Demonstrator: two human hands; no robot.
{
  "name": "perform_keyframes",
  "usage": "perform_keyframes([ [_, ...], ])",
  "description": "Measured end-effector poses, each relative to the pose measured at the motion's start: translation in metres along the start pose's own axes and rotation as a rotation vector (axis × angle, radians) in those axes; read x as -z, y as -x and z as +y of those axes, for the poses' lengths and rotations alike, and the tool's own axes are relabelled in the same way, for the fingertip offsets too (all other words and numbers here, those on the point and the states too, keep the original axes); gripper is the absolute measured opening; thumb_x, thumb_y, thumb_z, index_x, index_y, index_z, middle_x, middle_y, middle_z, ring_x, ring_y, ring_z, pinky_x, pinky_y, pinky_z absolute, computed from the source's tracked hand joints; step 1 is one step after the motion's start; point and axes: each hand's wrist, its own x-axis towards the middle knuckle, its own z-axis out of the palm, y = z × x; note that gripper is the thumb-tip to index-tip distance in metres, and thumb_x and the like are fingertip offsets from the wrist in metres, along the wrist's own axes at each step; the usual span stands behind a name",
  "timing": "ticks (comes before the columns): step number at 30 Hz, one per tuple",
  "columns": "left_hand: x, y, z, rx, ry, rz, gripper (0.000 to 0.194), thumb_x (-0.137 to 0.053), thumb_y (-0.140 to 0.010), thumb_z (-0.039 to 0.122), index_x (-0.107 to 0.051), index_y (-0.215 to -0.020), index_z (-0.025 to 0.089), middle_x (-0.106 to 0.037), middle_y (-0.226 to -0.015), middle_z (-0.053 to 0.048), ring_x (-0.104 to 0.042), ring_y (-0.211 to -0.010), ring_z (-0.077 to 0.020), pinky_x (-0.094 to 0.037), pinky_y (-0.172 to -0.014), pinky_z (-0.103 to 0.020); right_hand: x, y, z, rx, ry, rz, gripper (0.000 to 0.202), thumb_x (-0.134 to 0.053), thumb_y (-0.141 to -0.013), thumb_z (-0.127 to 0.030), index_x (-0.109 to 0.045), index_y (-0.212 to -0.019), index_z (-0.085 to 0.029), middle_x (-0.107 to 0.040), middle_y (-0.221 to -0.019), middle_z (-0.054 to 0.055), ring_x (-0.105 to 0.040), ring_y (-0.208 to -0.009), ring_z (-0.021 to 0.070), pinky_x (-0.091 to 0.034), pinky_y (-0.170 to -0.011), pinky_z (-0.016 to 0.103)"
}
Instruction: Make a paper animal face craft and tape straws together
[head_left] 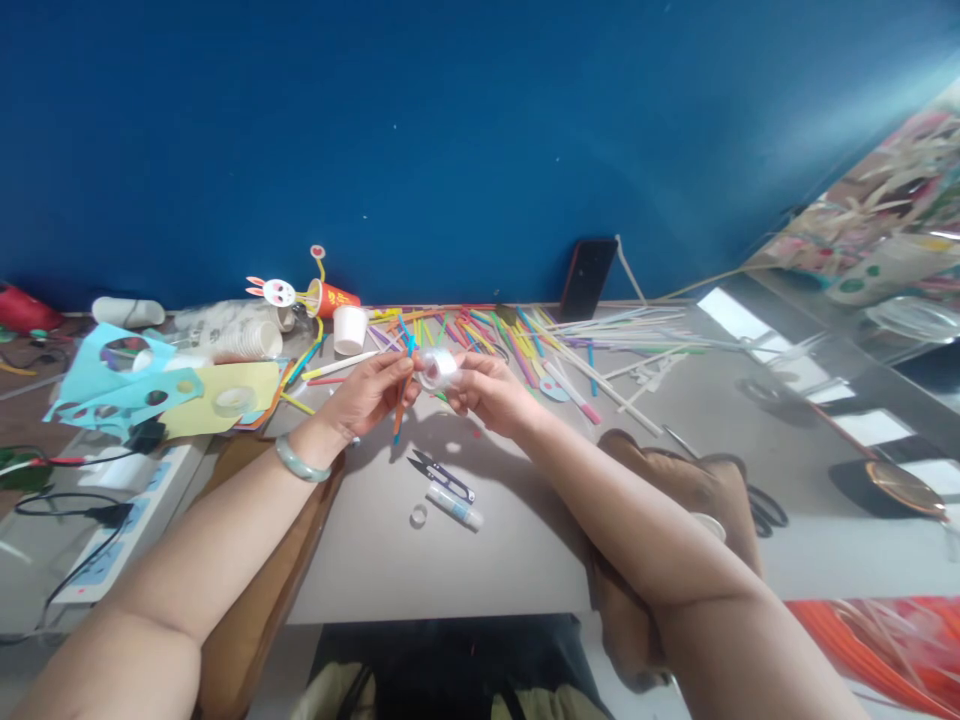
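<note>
My left hand [371,393], wearing a pale bangle, is closed on a thin orange and blue stick [400,408], possibly a pipe cleaner. Across from it, my right hand [491,393] grips a roll of clear tape [439,368] by its side. The roll almost meets the left fingertips; whether a strip of tape joins them is too blurred to tell. Below the hands on the table lie dark thread snips [442,476], a glue stick [455,508] and a small ring [418,516].
Many coloured sticks [517,340] spread along the blue wall. A phone [589,278] leans there. To the left are a white cup [349,330], a red cup with a rabbit figure [330,297], cut paper [112,380] and a power strip [131,530]. Brown cloth [667,500] lies under my right arm.
</note>
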Motion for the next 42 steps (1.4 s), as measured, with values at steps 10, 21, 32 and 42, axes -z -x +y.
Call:
perform_keyframes([
  [10,-0.005,0.003,0.005,-0.04,0.021,0.015,0.031,-0.083,-0.07,0.038,-0.07,-0.083,0.013,-0.06,-0.059,0.001,-0.053,-0.049,-0.0082,-0.045,-0.045,-0.019,-0.003,0.003,0.003,0.013,0.017,-0.023,0.024,-0.075,-0.066,-0.025,-0.061,-0.084,-0.018,-0.066,-0.065,-0.002,-0.061,-0.055,0.0094,-0.045,-0.05,0.02],
  [21,0.001,0.002,-0.003,-0.049,-0.024,-0.051,0.029,-0.076,-0.077,0.041,-0.07,-0.088,0.014,-0.061,-0.064,-0.001,-0.056,-0.055,-0.0098,-0.046,-0.049,-0.02,-0.006,0.003,0.003,0.034,0.042,0.035,0.023,-0.071,-0.068,-0.032,-0.053,-0.076,-0.02,-0.064,-0.062,-0.003,-0.063,-0.053,0.0119,-0.045,-0.049,0.021],
  [32,-0.001,0.006,-0.003,-0.315,-0.439,-0.01,0.03,-0.068,-0.084,0.046,-0.074,-0.086,0.016,-0.061,-0.077,-0.006,-0.06,-0.067,-0.0148,-0.045,-0.045,-0.021,-0.001,0.002,0.002,0.039,0.082,0.052,0.027,-0.075,-0.068,-0.039,-0.058,-0.074,-0.019,-0.054,-0.052,-0.007,-0.048,-0.036,0.0074,-0.031,-0.034,0.019],
  [42,-0.006,0.014,-0.013,-0.602,-0.832,0.043,0.019,-0.068,-0.085,0.033,-0.077,-0.098,0.024,-0.057,-0.12,-0.011,-0.063,-0.084,-0.0169,-0.054,-0.078,-0.031,-0.001,0.001,-0.002,-0.049,0.112,0.138,0.018,-0.069,-0.066,-0.031,-0.057,-0.064,-0.019,-0.048,-0.044,-0.007,-0.048,-0.037,0.0086,-0.037,-0.04,0.021],
])
